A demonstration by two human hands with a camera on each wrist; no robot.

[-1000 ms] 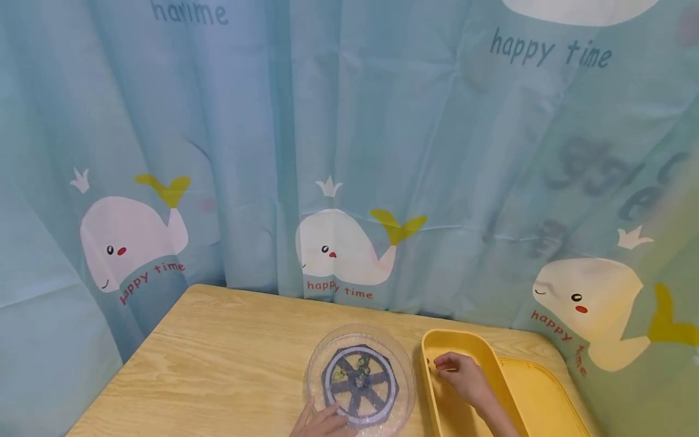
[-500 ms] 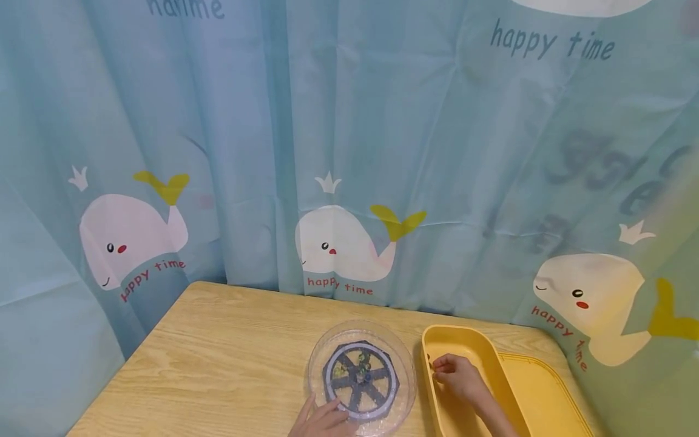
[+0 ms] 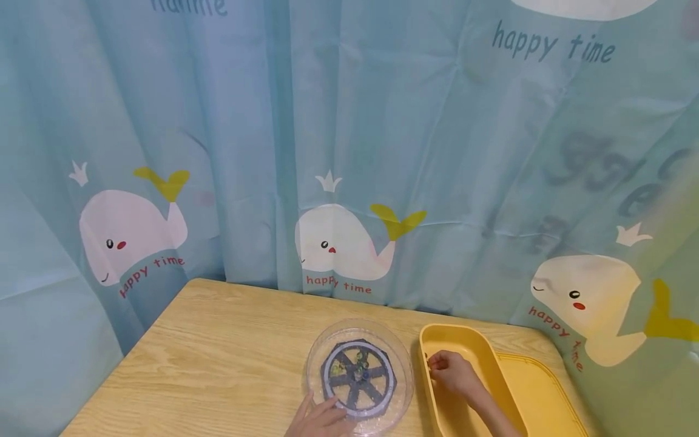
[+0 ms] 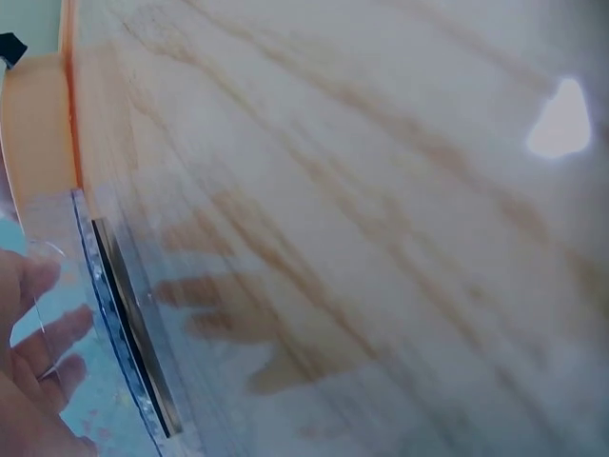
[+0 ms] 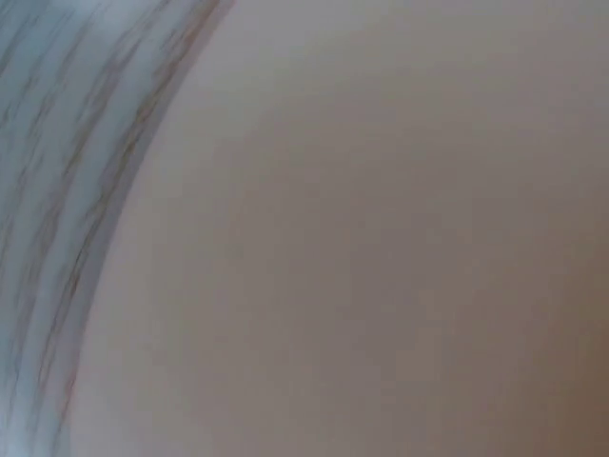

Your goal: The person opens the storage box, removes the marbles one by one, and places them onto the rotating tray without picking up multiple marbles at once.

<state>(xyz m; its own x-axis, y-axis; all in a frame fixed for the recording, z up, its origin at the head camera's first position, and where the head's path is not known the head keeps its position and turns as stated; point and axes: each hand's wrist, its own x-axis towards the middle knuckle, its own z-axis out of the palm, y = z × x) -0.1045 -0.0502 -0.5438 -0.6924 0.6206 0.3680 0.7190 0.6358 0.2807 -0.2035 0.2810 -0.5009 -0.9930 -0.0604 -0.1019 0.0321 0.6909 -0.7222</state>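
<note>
A clear round dish (image 3: 404, 388) stands on the wooden table, holding a dark spoked wheel-like piece (image 3: 358, 397) with a pale ring. Several small green and blue bits (image 3: 360, 359) lie around the wheel's middle and upper left. My left hand (image 3: 322, 419) rests at the dish's near rim, fingers extended; the left wrist view shows its fingers (image 4: 57, 333) beside the clear wall. Inside a yellow box (image 3: 494, 376), my right hand (image 3: 454, 371) has its fingertips drawn together at the left wall, near a small dark spot (image 3: 426, 355). I cannot tell whether they pinch anything.
A flat yellow lid or tray (image 3: 540, 388) lies to the right of the box. Behind the table (image 3: 218, 352) hangs a blue curtain (image 3: 246, 152) with whale prints. Yellow box wall fills most of the right wrist view.
My right hand has shifted slightly, its fingertips now closer against the box's left wall. The left hand stays at the dish, and the dish contents look the same.
</note>
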